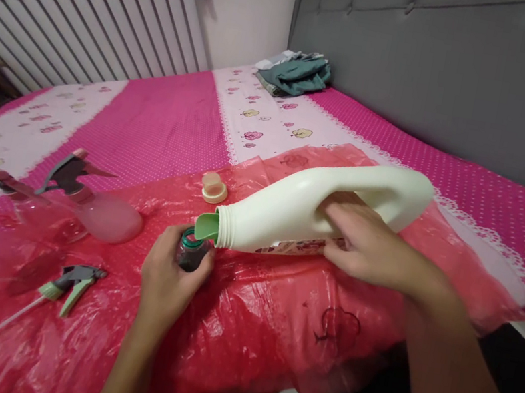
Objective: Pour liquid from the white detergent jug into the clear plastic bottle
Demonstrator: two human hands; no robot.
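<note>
My right hand [361, 241] is wrapped round the handle of a large cream detergent bottle [287, 201], which lies tilted almost level. Its green pouring spout [207, 226] points left, right over the mouth of a small bottle with a green rim [190, 251]. Around that small bottle my left hand [173, 269] is closed, keeping it upright on the red plastic sheet [239, 328]. No stream of liquid can be made out at the spout. A cream cap [214, 188] sits just behind the spout.
A grey and green spray trigger [73, 282] with a long tube lies at the left. Behind it are pink spray bottles [109, 217]. Folded clothes [297, 74] rest farther back on the bed [170, 112], near the grey headboard [447, 73]. A radiator [90, 24] lines the wall.
</note>
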